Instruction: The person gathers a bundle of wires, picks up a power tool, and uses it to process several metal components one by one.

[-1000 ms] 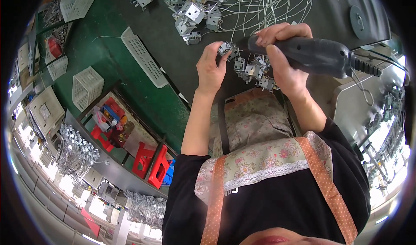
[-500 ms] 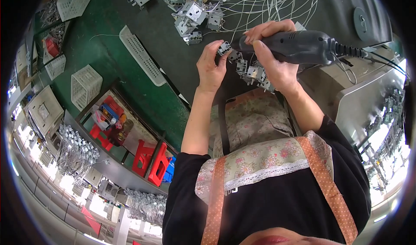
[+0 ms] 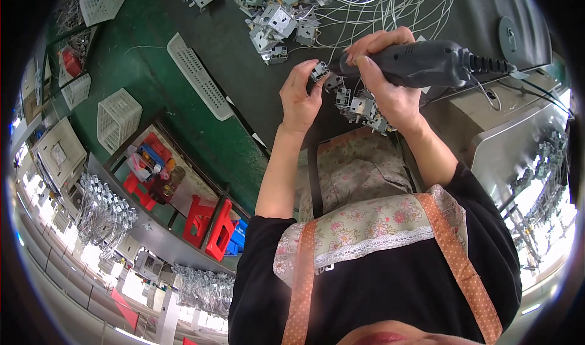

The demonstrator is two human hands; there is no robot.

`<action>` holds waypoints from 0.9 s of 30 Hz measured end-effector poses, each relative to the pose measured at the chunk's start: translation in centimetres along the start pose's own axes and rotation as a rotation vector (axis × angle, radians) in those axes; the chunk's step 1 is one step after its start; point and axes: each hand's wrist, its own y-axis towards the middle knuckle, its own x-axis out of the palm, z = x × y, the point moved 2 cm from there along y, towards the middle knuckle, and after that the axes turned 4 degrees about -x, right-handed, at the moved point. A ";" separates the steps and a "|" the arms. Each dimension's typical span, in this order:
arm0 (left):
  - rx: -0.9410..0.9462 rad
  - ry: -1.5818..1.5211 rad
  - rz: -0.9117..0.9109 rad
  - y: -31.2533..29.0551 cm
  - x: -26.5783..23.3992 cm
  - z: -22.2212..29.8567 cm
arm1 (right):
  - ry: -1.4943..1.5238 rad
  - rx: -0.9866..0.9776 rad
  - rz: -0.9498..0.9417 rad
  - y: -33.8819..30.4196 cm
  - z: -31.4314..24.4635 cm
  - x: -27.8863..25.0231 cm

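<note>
Between the thumb and fingers of my left hand is a small grey metal part. My right hand is wrapped round the body of a black corded power screwdriver, whose front end points left at the part. The tool's tip is hard to make out against the dark table. More small metal parts lie in a row between my hands, close to the table's near edge. A heap of metal boxes sits beyond my left hand, with thin white wires running to the right.
The dark table holds a round black disc at its right. A white perforated strip lies along its left edge. White plastic crates stand on the green floor at left, near red stools. A grey metal surface is at right.
My left hand and the held part sit slightly further right and lower in the picture. The view has shifted a little. Both hands keep their grip.
</note>
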 end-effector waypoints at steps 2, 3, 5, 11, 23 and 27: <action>0.020 -0.018 0.016 0.1 0.0 -0.1 | 0.005 0.010 -0.004 0.1 0.2 -0.1; 0.020 -0.016 0.016 0.1 -0.1 0.0 | -0.005 0.015 -0.003 0.1 0.3 -0.2; -0.048 -0.042 -0.026 0.2 -0.2 -0.2 | -0.011 0.020 -0.003 0.2 0.5 -0.2; -0.057 0.003 -0.023 -0.2 -0.2 1.7 | 0.055 -0.009 0.052 1.1 1.0 1.1; -0.334 0.001 0.318 1.1 -3.5 -2.4 | -0.283 0.062 -0.133 -0.6 3.8 0.0; -0.451 0.035 0.085 0.9 -3.8 -2.1 | -0.211 0.152 -0.122 -1.7 4.4 -0.9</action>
